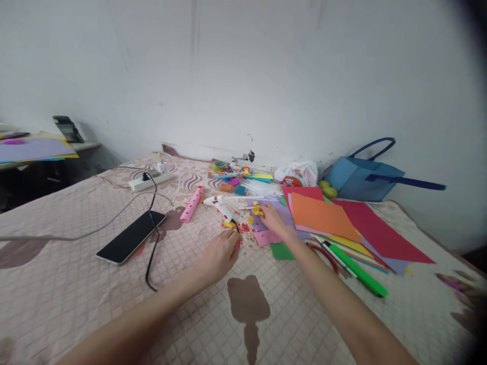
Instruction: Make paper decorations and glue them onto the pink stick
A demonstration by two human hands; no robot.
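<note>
My left hand (222, 254) rests low over the cloth with its fingers curled together. A speck of red shows at its fingertips, but what they hold is hidden. Just beyond it lies a white hot glue gun (223, 209), its dark cord running down toward that hand. My right hand (272, 219) reaches over purple paper (291, 217), fingertips closed on a small yellow paper piece (257, 209). Between the hands are scattered red and yellow paper scraps (247, 229). A pink rolled paper tube with red spots (192, 204) lies left of the glue gun.
A black-screened phone (131, 237) and a white power strip (150, 181) with trailing cables lie left. Orange paper (323, 215), red sheets, a green cutter-like tool (359, 271) and a blue bag (361, 177) are on the right. Craft supplies line the wall.
</note>
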